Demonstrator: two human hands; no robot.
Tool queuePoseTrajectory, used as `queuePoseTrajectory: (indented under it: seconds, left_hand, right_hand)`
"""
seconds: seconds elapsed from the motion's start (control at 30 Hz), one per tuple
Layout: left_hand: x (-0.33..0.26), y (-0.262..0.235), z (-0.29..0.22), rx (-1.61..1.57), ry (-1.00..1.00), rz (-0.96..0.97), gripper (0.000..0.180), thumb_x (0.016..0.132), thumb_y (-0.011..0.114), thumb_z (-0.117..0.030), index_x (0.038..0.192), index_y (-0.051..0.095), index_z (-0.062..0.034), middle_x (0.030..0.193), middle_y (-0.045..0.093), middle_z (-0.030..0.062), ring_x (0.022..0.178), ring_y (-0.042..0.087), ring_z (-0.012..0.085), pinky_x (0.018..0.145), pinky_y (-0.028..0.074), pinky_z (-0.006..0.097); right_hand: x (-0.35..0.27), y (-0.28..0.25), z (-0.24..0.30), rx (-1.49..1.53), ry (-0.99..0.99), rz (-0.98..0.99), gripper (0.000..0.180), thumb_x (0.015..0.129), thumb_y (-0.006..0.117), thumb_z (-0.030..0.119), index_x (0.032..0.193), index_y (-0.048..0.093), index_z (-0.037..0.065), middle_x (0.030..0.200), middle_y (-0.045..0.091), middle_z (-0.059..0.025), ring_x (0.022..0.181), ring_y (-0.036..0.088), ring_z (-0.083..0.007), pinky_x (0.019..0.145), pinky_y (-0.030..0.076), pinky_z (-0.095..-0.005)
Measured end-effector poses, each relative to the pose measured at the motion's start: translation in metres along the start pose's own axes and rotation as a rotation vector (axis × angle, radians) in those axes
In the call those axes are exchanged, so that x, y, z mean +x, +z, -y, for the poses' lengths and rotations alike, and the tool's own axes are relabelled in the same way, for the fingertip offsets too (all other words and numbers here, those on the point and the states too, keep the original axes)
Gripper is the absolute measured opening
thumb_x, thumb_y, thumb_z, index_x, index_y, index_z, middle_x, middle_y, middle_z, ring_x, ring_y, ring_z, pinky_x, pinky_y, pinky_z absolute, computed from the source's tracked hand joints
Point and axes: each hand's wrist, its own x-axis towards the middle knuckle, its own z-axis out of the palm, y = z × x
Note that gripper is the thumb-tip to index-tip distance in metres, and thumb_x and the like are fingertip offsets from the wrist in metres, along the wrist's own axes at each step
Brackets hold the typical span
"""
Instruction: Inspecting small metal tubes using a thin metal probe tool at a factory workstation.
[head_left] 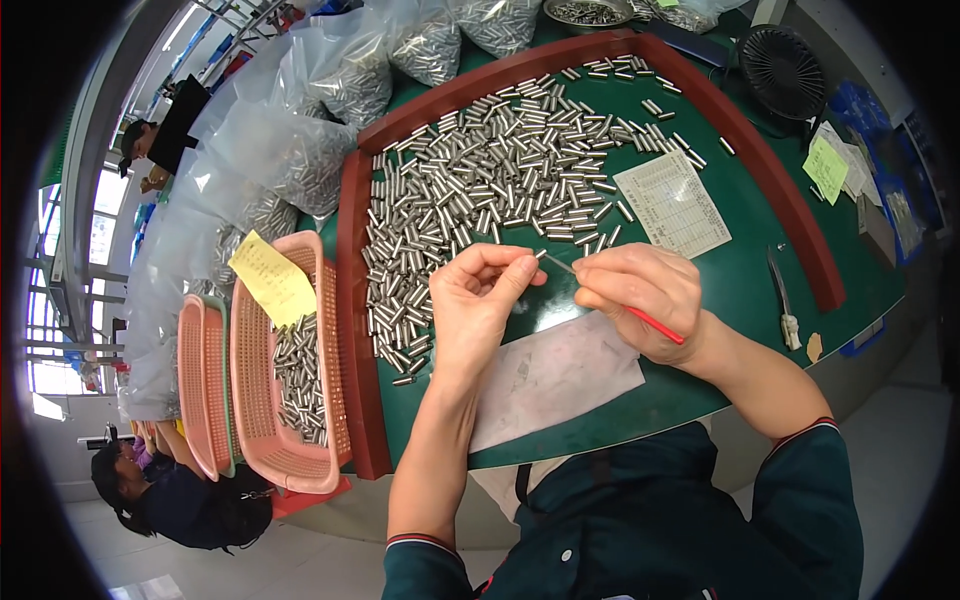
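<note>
Over the green tabletop (430,425), my left hand (475,295) pinches a small shiny metal cylinder (541,254) between thumb and fingertips. My right hand (645,290) is closed around a thin tool with a red handle (656,326). The tool's slim metal shaft (560,263) points left, its tip close to the cylinder; whether they touch I cannot tell. Just beyond my hands spreads a large heap of similar metal cylinders (490,160). Below them lies a smudged pale cloth or paper (560,375).
A red-brown raised border (357,300) edges the work area. At left stands a pink basket (330,455) of cylinders; behind are filled plastic bags (350,85). A printed sheet (675,205), pointed metal tool (782,290) and black fan (783,70) are at right. Two people work at far left.
</note>
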Motion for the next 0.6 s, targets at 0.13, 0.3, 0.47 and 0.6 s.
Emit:
queuePoseTrajectory:
  seconds: [0.13,0.3,0.47,0.6]
  left_hand:
    - [0.001,0.0,0.0,-0.061,-0.028,0.007,0.009,0.081,0.063,-0.001,0.089,0.061,0.0033,0.08,0.065,0.0087,0.074,0.063,0.0128,0.068,0.049,0.021]
    - [0.0,0.006,-0.002,-0.019,-0.055,-0.018,0.01,0.082,0.063,-0.001,0.09,0.06,0.0036,0.079,0.065,0.0082,0.074,0.063,0.0122,0.068,0.048,0.021]
    - [0.003,0.001,0.008,0.161,0.02,-0.116,0.009,0.082,0.061,-0.002,0.09,0.06,0.0041,0.076,0.064,0.0074,0.07,0.06,0.009,0.065,0.046,0.02]
    - [0.007,-0.001,0.003,0.068,0.107,-0.145,0.011,0.084,0.06,-0.003,0.092,0.06,0.0039,0.079,0.065,0.0084,0.074,0.061,0.01,0.069,0.046,0.021]
  right_hand:
    - [-0.001,0.002,0.0,-0.016,-0.016,-0.001,0.021,0.067,0.069,0.0,0.085,0.06,-0.001,0.076,0.061,-0.0109,0.063,0.062,-0.023,0.051,0.051,-0.0286]
    - [-0.004,0.004,-0.001,-0.006,-0.003,-0.004,0.023,0.066,0.065,-0.003,0.089,0.062,-0.002,0.079,0.062,-0.0127,0.064,0.063,-0.0241,0.053,0.053,-0.0295]
    - [0.001,0.0,0.01,0.048,-0.075,-0.007,0.023,0.065,0.072,0.003,0.084,0.061,-0.001,0.079,0.062,-0.0109,0.063,0.063,-0.0222,0.051,0.051,-0.0283]
    - [0.003,-0.003,0.008,-0.032,-0.061,-0.075,0.023,0.065,0.072,0.002,0.084,0.061,0.0,0.081,0.064,-0.0104,0.065,0.063,-0.0212,0.053,0.051,-0.0273]
